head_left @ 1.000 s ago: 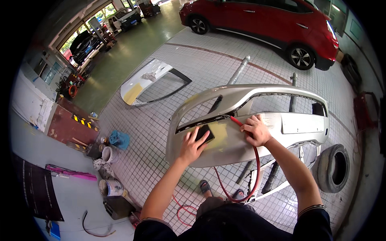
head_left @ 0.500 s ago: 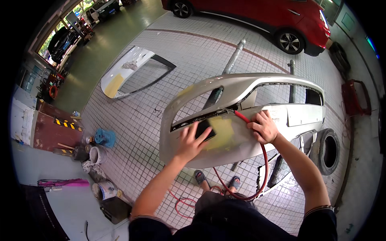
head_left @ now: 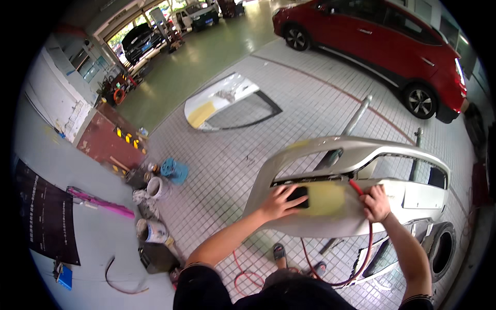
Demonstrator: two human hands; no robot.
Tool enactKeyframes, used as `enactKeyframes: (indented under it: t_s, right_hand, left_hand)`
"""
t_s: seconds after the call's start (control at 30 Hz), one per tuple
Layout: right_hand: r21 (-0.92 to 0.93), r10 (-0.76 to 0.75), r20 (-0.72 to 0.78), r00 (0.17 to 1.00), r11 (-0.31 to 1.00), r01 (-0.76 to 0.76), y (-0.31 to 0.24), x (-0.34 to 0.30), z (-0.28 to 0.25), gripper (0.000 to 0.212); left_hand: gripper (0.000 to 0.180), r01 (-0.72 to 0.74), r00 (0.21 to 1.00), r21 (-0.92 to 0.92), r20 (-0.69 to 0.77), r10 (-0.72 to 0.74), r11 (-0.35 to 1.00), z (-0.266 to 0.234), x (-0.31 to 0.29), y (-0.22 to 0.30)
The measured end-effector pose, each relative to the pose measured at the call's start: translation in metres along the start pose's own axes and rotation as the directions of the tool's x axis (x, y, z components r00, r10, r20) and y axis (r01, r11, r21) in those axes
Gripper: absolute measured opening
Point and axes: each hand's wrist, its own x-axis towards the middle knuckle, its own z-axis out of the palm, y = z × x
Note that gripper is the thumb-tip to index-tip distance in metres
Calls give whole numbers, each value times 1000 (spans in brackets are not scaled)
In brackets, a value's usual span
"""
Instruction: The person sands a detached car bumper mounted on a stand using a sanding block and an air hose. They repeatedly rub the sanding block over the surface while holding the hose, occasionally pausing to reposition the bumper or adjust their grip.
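A pale silver car bumper cover [head_left: 289, 226] lies before me, raised off the floor on a stand, with a yellow filler patch [head_left: 330, 199] on its near face. My left hand [head_left: 276, 205] is closed around a black sanding block [head_left: 299, 197], pressed flat at the patch's left edge. To the right of the patch, my right hand [head_left: 376, 204] rests against the bumper, fingers wrapped round a red air hose [head_left: 370, 243]. The hose's short upper end pokes out past the fingers; the rest loops down toward my feet.
Beyond the bumper a white car door [head_left: 219, 98] with a yellow patch lies on the tiled floor. A red car [head_left: 377, 46] stands at the far right. A tyre [head_left: 442, 250] sits at right. Buckets, including a blue one [head_left: 174, 170], line the left wall.
My view has swung left, so the bumper and both hands sit farther right in the picture. The sanding block has shifted toward the patch's left edge. My right hand still grips the hose.
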Motion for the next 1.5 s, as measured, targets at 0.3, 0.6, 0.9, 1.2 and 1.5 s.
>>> enactKeyframes:
  t_s: [0.3,0.6,0.9,1.2,1.5]
  right_hand:
    - [69,27,-33,999,997,-25,0,3,-4,38]
    - [47,58,-27,998,997,-57,0,0,0,39]
    - [55,41,-44,998,998,-38,4,-6,-5,37]
    - [-6,-43,5,999,999,43,7,-1,3,42]
    - [109,-12,-95,995,994,22,-1,2,-17,58]
  left_hand:
    - [65,235,972,129,-59,-229,963,29,65,38]
    - [60,285,954,192,35,-297,939,9,36,50]
    - [65,217,974,112,-88,-208,970,21,12,55]
    - [63,389,920,110,2,-392,914,18,74,69]
    - [55,534,764,-220,-290,-577,816,-41,33,122]
